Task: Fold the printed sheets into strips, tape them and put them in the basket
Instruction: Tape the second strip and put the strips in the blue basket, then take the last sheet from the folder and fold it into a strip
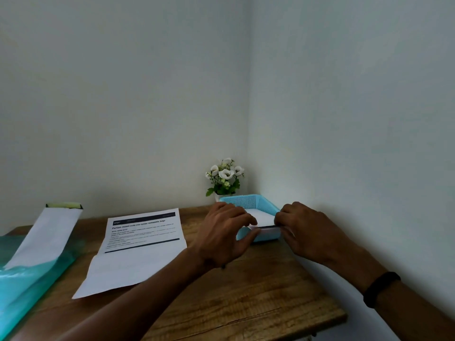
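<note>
A light blue mesh basket (248, 201) stands at the table's far right corner. Over its near rim I hold a folded white strip (263, 216) flat between both hands. My left hand (225, 230) grips the strip's left end, thumb underneath. My right hand (301, 227) pinches its right end. A printed sheet (138, 247) with a black header lies creased and unfolded on the wood to the left of my hands.
A pot of white flowers (225, 177) sits behind the basket in the wall corner. At the left lie a teal plastic sheet (27, 279) and a long white paper bag (46, 236). The wooden table (246, 299) ends at the right against the wall.
</note>
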Motion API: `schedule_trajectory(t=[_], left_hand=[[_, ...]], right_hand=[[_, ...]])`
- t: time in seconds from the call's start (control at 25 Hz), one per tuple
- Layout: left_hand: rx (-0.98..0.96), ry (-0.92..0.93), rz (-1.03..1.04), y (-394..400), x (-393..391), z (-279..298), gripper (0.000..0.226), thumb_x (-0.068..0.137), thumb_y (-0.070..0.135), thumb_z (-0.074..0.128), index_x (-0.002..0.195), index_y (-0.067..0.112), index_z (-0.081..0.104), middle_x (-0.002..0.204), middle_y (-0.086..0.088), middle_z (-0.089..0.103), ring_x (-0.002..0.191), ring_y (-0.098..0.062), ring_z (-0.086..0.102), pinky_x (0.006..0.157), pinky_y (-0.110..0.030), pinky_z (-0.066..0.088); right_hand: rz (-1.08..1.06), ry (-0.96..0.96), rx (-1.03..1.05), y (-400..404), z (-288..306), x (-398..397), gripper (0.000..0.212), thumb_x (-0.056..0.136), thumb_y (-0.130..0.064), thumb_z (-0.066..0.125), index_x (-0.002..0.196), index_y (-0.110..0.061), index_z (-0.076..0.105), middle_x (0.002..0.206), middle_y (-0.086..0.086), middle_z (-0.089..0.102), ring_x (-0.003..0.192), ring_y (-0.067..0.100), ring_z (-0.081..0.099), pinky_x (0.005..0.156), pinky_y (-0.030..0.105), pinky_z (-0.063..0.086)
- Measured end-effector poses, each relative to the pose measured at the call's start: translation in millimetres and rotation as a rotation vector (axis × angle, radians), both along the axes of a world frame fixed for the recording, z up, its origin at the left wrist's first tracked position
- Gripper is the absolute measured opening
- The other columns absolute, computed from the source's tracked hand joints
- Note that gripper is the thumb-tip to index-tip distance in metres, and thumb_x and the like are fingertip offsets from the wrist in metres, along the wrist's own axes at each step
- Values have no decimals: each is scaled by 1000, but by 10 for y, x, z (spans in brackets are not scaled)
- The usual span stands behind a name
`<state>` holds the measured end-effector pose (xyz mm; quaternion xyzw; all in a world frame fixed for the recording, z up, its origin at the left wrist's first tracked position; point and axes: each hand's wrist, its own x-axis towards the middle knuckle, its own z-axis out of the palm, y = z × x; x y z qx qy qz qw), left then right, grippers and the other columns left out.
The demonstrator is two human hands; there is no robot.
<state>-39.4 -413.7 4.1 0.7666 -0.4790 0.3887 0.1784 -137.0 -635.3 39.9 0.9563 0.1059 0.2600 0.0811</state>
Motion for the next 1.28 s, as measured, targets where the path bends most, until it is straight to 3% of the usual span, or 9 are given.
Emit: schedule_trajectory(t=[0.08,0.2,0.44,0.56,0.68,0.84,1.0,1.16,1.28], left_hand=[[-3,-5,46,-20,-3,-29,41,97,65,55,113,31,72,113,6,74,106,-15,64,98,-37,50],[-8,-33,73,-99,26,-44,31,96,56,61,110,31,73,113,6,74,108,-16,62,101,-42,49],[-18,-69,67,-205,11,-34,10,95,35,71,102,30,75,106,8,76,104,-16,63,104,-48,47],[39,-6,62,-200,-24,-67,23,99,44,61,114,31,72,117,7,74,113,-17,59,111,-50,39],[72,40,81,-9,-32,-52,39,98,58,57,123,31,70,123,6,73,115,-18,58,108,-42,38],[-23,73,160,626,46,144,31,98,47,61,117,26,76,119,4,76,110,-18,60,99,-38,42],[-93,225,328,1557,191,227,25,96,43,64,104,24,78,101,3,78,98,-21,64,85,-37,52],[-242,269,581,2550,314,165,30,94,47,64,109,24,77,108,-1,77,106,-27,63,89,-41,51],[-471,318,783,3202,435,87,26,98,42,59,115,28,71,114,-2,75,110,-28,62,94,-46,51]], right_hand=[[1,15,36,-26,-15,-7,28,97,-32,58,124,-31,62,125,-7,60,114,14,51,83,33,55],[-42,-8,-35,-64,-36,49,28,98,-25,60,126,-30,61,126,-5,61,115,15,52,81,33,55],[-101,-145,-59,-106,-159,175,31,70,-15,89,96,-22,72,86,-2,70,76,17,63,46,33,53],[-28,-183,34,-83,-256,157,26,76,-24,88,98,-20,74,91,1,72,80,21,65,53,38,57],[107,-321,70,133,-281,118,35,74,-30,88,97,-8,77,93,11,75,81,30,70,60,39,61],[274,-440,43,715,-178,157,28,77,-22,81,96,-2,77,95,16,76,85,34,72,68,41,63],[321,-194,331,1460,-203,531,26,88,-31,77,107,-13,75,100,6,75,82,18,67,74,37,60],[273,-10,543,2257,-226,969,25,89,-51,71,102,-30,71,94,-12,72,75,3,63,77,27,56],[264,216,768,2792,-164,1284,21,85,-43,79,96,-27,71,91,-8,75,75,5,68,73,30,59]])
